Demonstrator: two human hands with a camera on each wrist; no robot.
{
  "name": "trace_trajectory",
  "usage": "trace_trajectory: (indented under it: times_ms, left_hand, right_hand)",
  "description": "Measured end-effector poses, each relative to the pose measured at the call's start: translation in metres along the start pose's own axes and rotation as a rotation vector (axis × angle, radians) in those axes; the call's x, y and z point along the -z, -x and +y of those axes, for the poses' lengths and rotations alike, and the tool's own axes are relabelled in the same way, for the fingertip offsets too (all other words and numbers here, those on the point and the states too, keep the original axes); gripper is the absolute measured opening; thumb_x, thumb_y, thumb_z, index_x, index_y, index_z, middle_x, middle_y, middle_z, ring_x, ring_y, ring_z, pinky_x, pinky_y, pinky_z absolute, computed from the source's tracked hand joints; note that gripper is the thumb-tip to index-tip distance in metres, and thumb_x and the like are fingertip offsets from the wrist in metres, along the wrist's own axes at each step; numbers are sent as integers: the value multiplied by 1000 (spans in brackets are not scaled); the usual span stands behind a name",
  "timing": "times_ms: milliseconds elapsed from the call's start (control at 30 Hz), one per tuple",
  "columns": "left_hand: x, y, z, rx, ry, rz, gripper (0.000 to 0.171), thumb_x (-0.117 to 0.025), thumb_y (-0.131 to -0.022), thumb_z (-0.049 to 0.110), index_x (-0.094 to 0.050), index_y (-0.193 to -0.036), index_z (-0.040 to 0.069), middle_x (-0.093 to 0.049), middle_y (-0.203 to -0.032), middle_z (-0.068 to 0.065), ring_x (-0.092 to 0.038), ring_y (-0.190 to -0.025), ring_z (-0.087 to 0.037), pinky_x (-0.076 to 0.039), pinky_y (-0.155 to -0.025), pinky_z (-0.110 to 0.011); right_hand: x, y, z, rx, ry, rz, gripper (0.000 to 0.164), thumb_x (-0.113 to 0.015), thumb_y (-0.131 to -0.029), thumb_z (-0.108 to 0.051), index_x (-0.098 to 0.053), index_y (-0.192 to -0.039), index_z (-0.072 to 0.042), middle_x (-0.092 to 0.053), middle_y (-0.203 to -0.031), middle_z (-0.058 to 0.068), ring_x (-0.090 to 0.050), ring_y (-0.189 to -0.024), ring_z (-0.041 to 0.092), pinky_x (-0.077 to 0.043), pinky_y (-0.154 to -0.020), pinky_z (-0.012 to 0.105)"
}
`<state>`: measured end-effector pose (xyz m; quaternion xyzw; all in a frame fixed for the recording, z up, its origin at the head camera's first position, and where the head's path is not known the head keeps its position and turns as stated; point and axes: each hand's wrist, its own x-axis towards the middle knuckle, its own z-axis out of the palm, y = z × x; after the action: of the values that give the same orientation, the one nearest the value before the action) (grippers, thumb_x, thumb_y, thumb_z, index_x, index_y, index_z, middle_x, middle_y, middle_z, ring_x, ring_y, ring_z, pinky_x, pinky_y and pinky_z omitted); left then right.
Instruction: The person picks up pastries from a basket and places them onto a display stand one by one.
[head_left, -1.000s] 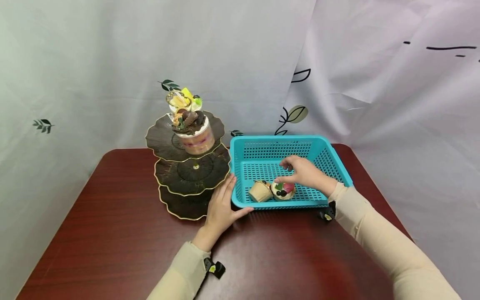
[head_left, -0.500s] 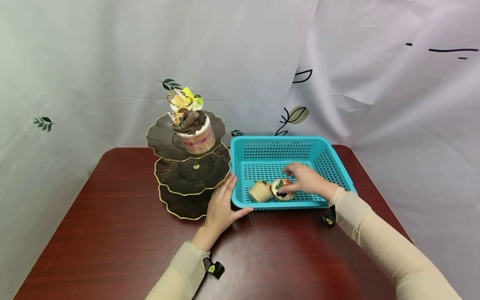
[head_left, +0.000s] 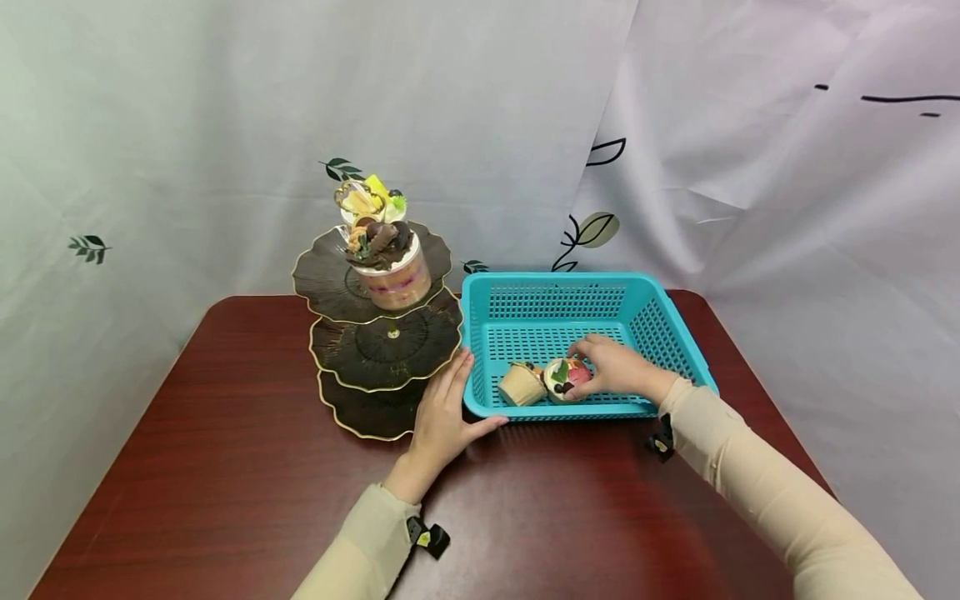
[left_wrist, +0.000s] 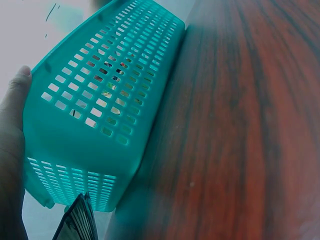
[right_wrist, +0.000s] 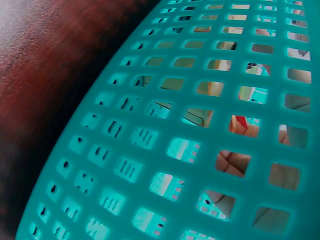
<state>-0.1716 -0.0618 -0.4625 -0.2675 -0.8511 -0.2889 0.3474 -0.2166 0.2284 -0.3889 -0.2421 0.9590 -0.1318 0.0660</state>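
A turquoise basket (head_left: pixel 558 280) holds two small desserts at its front. One is a fruit tart (head_left: pixel 557 377) with cream, a green leaf, dark berries and a pink-red piece. My right hand (head_left: pixel 617 368) grips it from the right, thumb in front and fingers behind. Touching its left side lies a tipped cupcake (head_left: pixel 521 386) in a pale cup. At the basket's front left corner rests my left hand (head_left: pixel 442 417), fingers extended along the side and thumb at the front rim. In the right wrist view the perforated basket wall (right_wrist: pixel 200 100) mostly hides the right hand.
Left of the basket stands a dark tiered stand (head_left: pixel 393 343) with wavy gold edges. Its top tier bears a chocolate-topped dessert cup (head_left: pixel 397 282) and, behind that, a yellow fruit-topped dessert (head_left: pixel 371 200). A pale curtain (head_left: pixel 225 150) hangs behind the reddish-brown table (head_left: pixel 247 467).
My right hand has come down and slightly right in the basket, its thumb and fingers closing round the fruit tart. The left hand stays where it was.
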Motion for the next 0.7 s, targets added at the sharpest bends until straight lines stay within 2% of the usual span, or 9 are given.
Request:
trace_trajectory:
  times_ms: [333, 700]
  left_hand:
    - [0, 0, 0, -1, -3, -1, 101, -36, -81, 80, -53, -132, -7, -53, -139, -19, -54, -124, -32, -46, -99, -46]
    - [0, -1, 0, 3, -2, -12, 100, -36, -81, 79, -51, -134, -4, -52, -140, -19, -54, -125, -32, -46, -100, -46]
  right_hand:
    - [-8, 0, 4, 13, 36, 10, 74, -80, -69, -51, -60, -121, -2, -61, -114, 13, -57, -100, 25, -52, -77, 38]
    - [-12, -1, 5, 16, 28, 20, 72, -81, -70, -48, -60, -121, -2, -61, -113, 13, -56, -94, 20, -51, -73, 33]
